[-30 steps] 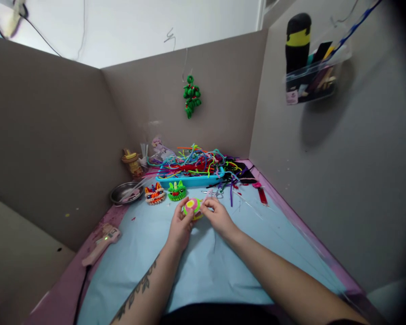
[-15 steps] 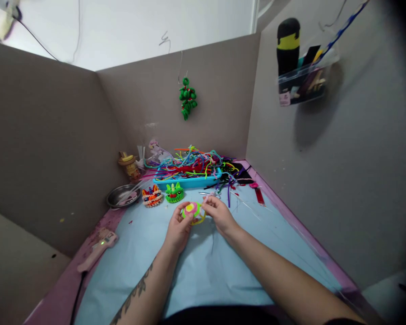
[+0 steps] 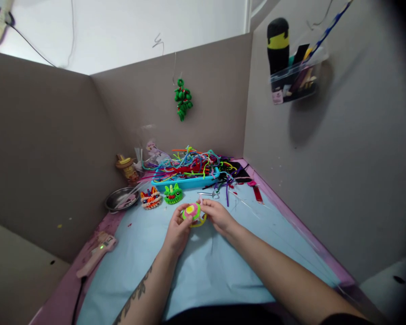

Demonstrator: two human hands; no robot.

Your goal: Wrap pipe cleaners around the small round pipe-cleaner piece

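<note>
A round pipe-cleaner piece [image 3: 191,210] has a yellow middle, a pink ring and a bright green rim. My left hand [image 3: 178,228] grips it from the left, thumb on its face. A yellow pipe-cleaner loop [image 3: 200,222] hangs at its lower right. My right hand [image 3: 219,217] is closed at the piece's right edge, pinching a pale pink strand [image 3: 200,199] whose end sticks up above the fingers. Beyond the hands sit an orange pipe-cleaner animal head [image 3: 151,197] and a green one [image 3: 173,193].
A blue tray [image 3: 186,183] heaped with pipe cleaners [image 3: 192,164] stands at the back. Scissors [image 3: 209,194] lie before it. To the left are a metal bowl [image 3: 112,205] and a corded glue gun [image 3: 96,256]. Grey partitions [image 3: 203,90] enclose the table; a clear bin [image 3: 292,85] hangs on the right one.
My right hand has come closer to the round piece, and its fingers now meet the right edge. The view has shifted slightly. My left hand keeps its hold.
</note>
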